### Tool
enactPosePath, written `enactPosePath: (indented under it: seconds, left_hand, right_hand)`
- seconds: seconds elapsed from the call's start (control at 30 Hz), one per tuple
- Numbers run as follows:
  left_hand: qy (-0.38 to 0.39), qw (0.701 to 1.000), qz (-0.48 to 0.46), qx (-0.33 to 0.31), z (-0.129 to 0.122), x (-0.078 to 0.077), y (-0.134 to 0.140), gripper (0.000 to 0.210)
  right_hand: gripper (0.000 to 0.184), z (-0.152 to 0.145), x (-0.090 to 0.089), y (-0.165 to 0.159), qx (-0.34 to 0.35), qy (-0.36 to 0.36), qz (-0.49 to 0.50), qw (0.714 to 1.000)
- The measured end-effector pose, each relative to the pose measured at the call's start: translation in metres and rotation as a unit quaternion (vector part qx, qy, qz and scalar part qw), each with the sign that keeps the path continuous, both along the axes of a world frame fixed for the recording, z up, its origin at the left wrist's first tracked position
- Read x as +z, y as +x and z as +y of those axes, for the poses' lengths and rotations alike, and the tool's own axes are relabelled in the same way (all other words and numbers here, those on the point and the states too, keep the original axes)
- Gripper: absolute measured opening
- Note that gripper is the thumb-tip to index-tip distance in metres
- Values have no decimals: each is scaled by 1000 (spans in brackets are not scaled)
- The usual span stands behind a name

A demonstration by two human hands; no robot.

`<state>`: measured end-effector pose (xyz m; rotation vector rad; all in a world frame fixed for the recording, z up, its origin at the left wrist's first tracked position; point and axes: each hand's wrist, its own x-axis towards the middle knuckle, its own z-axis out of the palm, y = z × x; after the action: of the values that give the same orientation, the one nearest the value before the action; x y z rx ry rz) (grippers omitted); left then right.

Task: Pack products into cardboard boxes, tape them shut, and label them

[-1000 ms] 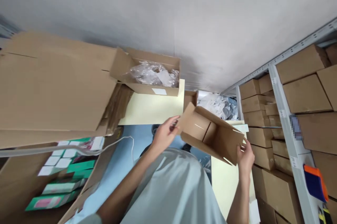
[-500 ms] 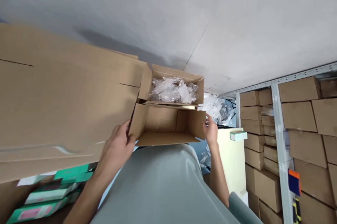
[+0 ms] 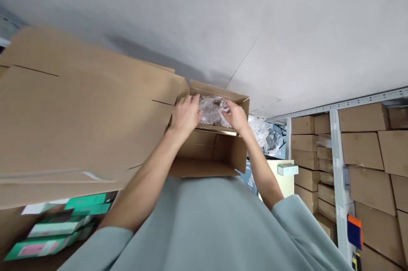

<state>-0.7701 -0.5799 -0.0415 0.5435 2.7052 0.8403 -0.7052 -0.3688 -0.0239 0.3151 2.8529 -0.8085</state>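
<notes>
Two open cardboard boxes stand one behind the other in front of me. Crumpled clear plastic wrap (image 3: 211, 111) lies in the far box (image 3: 219, 88). My left hand (image 3: 187, 114) reaches over that box's left end, its fingers curled on the left edge of the wrap. At the right end my right hand (image 3: 235, 114) has thumb and fingers closed on the wrap, partly inside the box. The near box (image 3: 207, 168) rests against my shirt under my forearms, and nothing shows inside the visible part of it.
A large cardboard carton with broad flaps (image 3: 86, 122) fills the left, and green-and-white small boxes (image 3: 54, 226) lie below it. On the right a metal shelf (image 3: 338, 152) holds stacked cartons. One small box (image 3: 287, 169) sits on a pale surface. White crumpled material (image 3: 266, 135) lies beyond.
Both hands have let go of the near box's ends and moved forward and inward to the plastic wrap in the far box. The near box stays at my front.
</notes>
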Motion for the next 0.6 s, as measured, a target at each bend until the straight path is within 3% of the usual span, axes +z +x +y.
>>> enactPosePath:
  seconds: [0.1,0.2,0.3,0.43,0.5,0.6]
  left_hand:
    - [-79,995,-62,-20,17,-3,-21,52]
    - [3,999,-41,22,4,5,-17,47]
    - [160,984,-57,53,-23,25,2,43]
    - [349,921,-157,71,-42,53,39,66]
    - [383,902,-182,83,-41,59,59,69]
    - [358,917,-150,94,-37,60,88,57]
  right_hand:
    - [68,-17,-9,-38,50,27,-79,995]
    - [74,-22,-8,-37,67,23,-68,995]
    - [75,-22,9,-10,66,-41,13,997]
    - [100,-30,40,38,67,-158,90,981]
    - [108,-38,47,60,59,-217,92,970]
    - [99,-51,38,87,11,-304,73,950]
